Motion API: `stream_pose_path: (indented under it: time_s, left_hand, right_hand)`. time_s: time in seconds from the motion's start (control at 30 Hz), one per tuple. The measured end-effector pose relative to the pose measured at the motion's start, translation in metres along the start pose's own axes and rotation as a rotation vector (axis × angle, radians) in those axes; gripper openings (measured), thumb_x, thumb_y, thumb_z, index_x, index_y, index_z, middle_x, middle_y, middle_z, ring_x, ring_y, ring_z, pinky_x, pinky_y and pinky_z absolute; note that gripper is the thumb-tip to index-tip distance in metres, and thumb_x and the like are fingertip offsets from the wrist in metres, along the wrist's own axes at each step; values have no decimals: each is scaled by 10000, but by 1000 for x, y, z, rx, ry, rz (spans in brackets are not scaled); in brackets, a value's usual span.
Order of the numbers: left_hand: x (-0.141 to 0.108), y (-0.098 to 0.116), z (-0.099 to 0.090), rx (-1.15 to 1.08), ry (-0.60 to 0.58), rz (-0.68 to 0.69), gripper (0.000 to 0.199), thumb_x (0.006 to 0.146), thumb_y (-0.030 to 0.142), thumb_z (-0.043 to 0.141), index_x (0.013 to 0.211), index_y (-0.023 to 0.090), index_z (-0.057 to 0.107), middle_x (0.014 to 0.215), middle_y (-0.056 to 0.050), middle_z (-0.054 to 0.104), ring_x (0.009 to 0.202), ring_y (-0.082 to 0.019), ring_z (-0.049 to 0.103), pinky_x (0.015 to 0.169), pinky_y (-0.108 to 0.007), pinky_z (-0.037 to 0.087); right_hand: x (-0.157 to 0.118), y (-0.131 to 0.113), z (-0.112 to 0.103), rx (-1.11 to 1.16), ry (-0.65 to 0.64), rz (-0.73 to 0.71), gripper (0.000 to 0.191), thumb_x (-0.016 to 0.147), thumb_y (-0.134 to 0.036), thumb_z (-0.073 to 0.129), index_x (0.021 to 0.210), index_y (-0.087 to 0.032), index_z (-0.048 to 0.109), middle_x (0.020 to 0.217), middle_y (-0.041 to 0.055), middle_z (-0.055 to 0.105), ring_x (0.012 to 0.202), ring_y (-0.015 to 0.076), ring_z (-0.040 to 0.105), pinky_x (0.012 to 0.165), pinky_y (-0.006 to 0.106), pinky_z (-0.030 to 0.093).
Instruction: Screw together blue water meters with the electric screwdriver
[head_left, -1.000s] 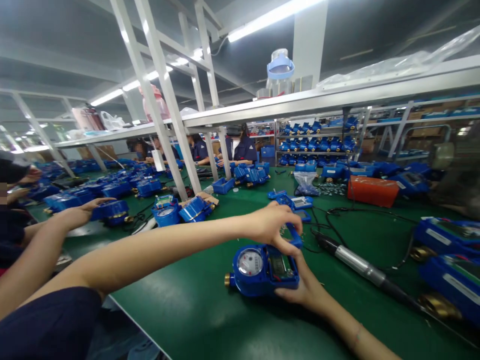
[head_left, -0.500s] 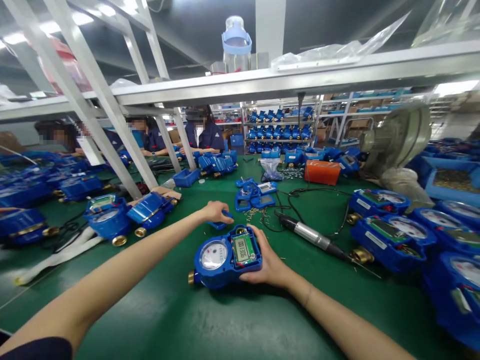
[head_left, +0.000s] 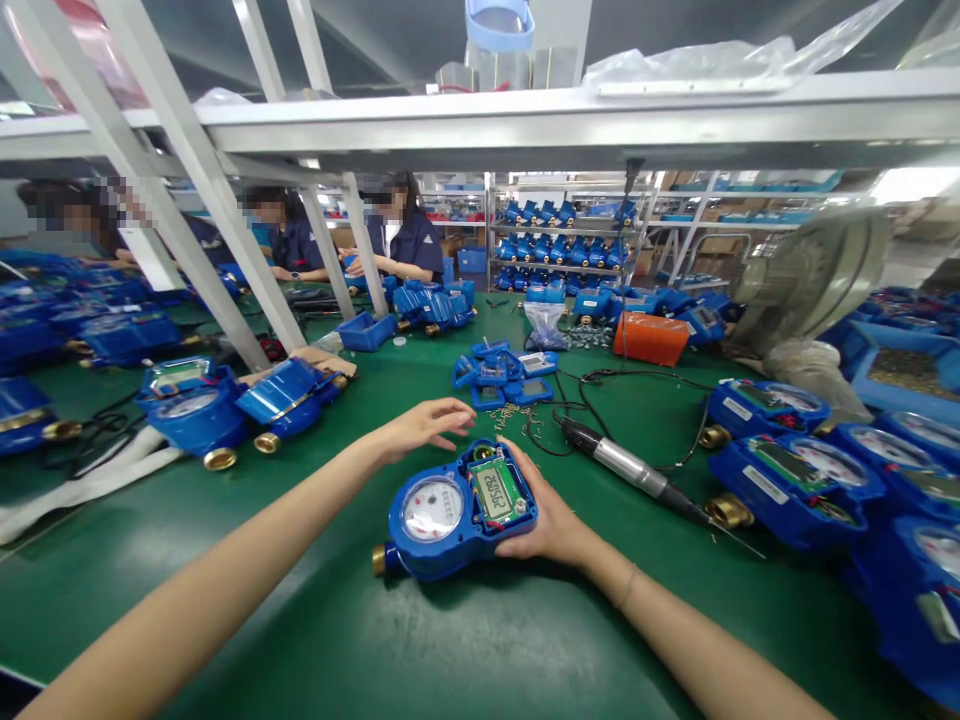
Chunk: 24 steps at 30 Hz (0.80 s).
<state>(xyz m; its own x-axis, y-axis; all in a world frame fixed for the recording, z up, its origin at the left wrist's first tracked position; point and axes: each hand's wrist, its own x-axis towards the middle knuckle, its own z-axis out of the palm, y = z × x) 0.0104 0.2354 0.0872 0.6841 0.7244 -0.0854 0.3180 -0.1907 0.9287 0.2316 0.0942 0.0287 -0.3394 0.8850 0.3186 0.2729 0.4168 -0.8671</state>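
Note:
A blue meter [head_left: 431,560] with a round dial and an uncovered digital display rests on the green table [head_left: 480,650], its brass fitting pointing left. My right hand [head_left: 551,515] is wrapped round its right end, beside the display. Just above the meter's upper edge is my left hand [head_left: 427,428], fingers spread and holding nothing. Beyond the hands lies a group of blue covers [head_left: 502,372], with small loose screws [head_left: 510,415] in front of them.
An electric screwdriver [head_left: 630,470] with a black cable lies at the right, near several meters [head_left: 795,485]. More meters [head_left: 191,410] stand on the left. An orange box [head_left: 651,338], a fan [head_left: 814,270] and a metal shelf [head_left: 480,125] are farther back. People sit across the table.
My left hand has let go of a blue cover, which now lies with the other covers. The display digits have changed. The view has tilted down slightly.

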Motion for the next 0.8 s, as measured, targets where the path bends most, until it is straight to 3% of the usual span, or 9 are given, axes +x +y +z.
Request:
stream_pose_path:
  time_s: [0.13, 0.23, 0.33, 0.47, 0.57, 0.67, 0.8]
  left_hand:
    - [-33, -9, 22, -305, -122, 36, 537, 863, 536, 602, 1286, 210, 549, 1336, -107, 601, 1211, -289, 566, 961, -398, 482]
    - [-40, -17, 39, -494, -146, 62, 629, 868, 545, 588, 1372, 187, 476, 1352, -144, 588, 1223, -307, 567, 1023, -432, 442]
    - [-41, -27, 50, -632, -137, 69, 628, 890, 528, 559, 1399, 185, 432, 1326, -164, 602, 1178, -304, 603, 1031, -450, 432]
    - [-40, -38, 55, -738, -90, 98, 598, 852, 501, 624, 1342, 198, 464, 1238, -140, 646, 1088, -286, 643, 984, -434, 458]
    - [-40, -44, 57, -773, -45, 122, 543, 825, 491, 658, 1262, 202, 513, 1120, -95, 682, 963, -247, 669, 890, -375, 491]
    - [-43, -47, 60, -794, 2, 148, 485, 824, 490, 655, 1200, 206, 538, 1026, -56, 688, 885, -214, 662, 818, -325, 491]
    - [-46, -48, 63, -803, 46, 176, 423, 848, 462, 633, 1177, 214, 536, 1004, -32, 674, 901, -196, 639, 817, -294, 468]
  right_hand:
    - [5, 8, -6, -73, 16, -100, 1195, 526, -755, 763, 1503, -248, 298, 1518, 144, 331, 1429, 345, 289, 1189, 510, 212]
    - [7, 8, -12, -256, 106, -125, 971, 575, -820, 668, 1350, -253, 523, 1444, 132, 418, 1366, 318, 401, 1136, 470, 347]
    - [7, 6, -27, -410, 190, -84, 779, 681, -843, 546, 1183, -254, 636, 1360, 108, 496, 1280, 283, 496, 1087, 417, 417]
    - [-1, 6, -63, -664, 433, 94, 530, 940, -624, 366, 1134, -203, 622, 1204, 139, 535, 1161, 273, 535, 1024, 440, 436]
    - [-17, 8, -88, -901, 542, 293, 371, 932, -451, 487, 1115, -157, 621, 1132, 171, 517, 1063, 324, 535, 944, 496, 433]
    - [-31, 8, -102, -1069, 478, 465, 313, 848, -379, 627, 1077, -168, 649, 1012, 148, 545, 945, 336, 557, 814, 464, 453]
    - [-36, 3, -112, -1132, 345, 613, 245, 827, -341, 659, 1014, -183, 675, 830, 88, 562, 763, 263, 578, 640, 319, 416]
